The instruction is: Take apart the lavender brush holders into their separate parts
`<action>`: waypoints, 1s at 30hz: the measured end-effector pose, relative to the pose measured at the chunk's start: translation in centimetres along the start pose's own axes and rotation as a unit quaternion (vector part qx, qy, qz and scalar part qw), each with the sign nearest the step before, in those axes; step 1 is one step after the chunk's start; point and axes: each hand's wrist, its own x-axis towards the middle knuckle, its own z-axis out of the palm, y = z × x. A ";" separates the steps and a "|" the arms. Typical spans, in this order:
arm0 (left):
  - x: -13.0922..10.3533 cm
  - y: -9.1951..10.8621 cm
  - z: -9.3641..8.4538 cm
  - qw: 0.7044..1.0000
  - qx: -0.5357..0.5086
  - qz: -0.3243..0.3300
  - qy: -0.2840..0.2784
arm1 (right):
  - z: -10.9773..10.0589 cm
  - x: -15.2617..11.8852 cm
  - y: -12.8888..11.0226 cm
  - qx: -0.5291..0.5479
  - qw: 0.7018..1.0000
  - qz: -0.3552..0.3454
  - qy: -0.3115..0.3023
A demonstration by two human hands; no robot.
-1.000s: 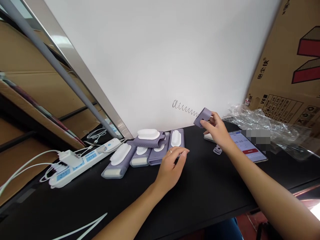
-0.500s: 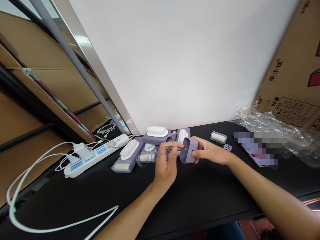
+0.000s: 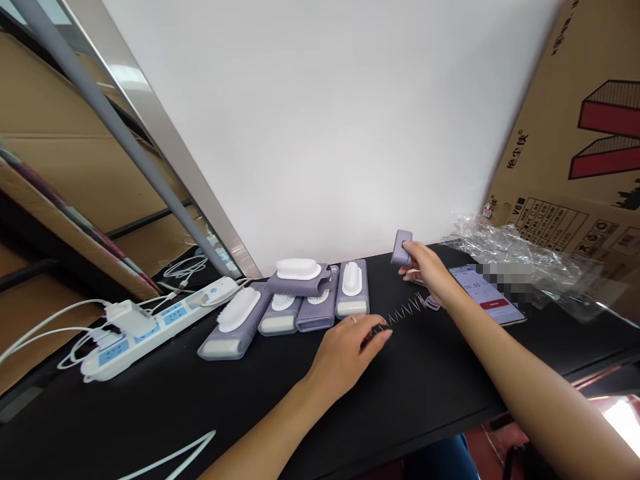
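My left hand (image 3: 345, 350) is low over the black table, thumb and forefinger closed around one end of a thin metal coil spring (image 3: 407, 309). The spring stretches out to the right, its far end beside a small slotted purple piece (image 3: 432, 304). Up near the wall, my right hand (image 3: 425, 263) grips a short purple plastic sleeve (image 3: 401, 247) by its side. Beneath that hand's fingers is a pale part, mostly hidden. Left of my hands stand several purple cases with white oval tops (image 3: 353, 287), one lying across others (image 3: 299, 277).
A white power strip (image 3: 165, 327) with plugged chargers and cables lies at the left. To the right are a phone (image 3: 487, 293) with a lit screen, crumpled clear plastic wrap (image 3: 525, 257) and a large cardboard box (image 3: 565, 147). A white wall (image 3: 320, 133) rises behind.
My right hand has carried the purple sleeve away from my left hand, up and to the right. The spring, blurred at my left fingers before, now extends rightward. The view has shifted.
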 end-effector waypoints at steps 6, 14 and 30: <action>0.9 -0.3 1.8 0.983 0.115 0.115 -0.090 | -2.2 0.9 -0.8 0.011 0.995 -0.012 0.100; 4.0 -0.1 1.4 0.954 0.202 0.164 0.148 | -2.1 0.7 -0.9 -0.079 0.993 -0.042 0.081; 1.7 -5.2 -8.0 0.864 0.302 0.193 0.354 | -1.7 -0.2 0.7 -0.503 0.853 -0.115 -0.072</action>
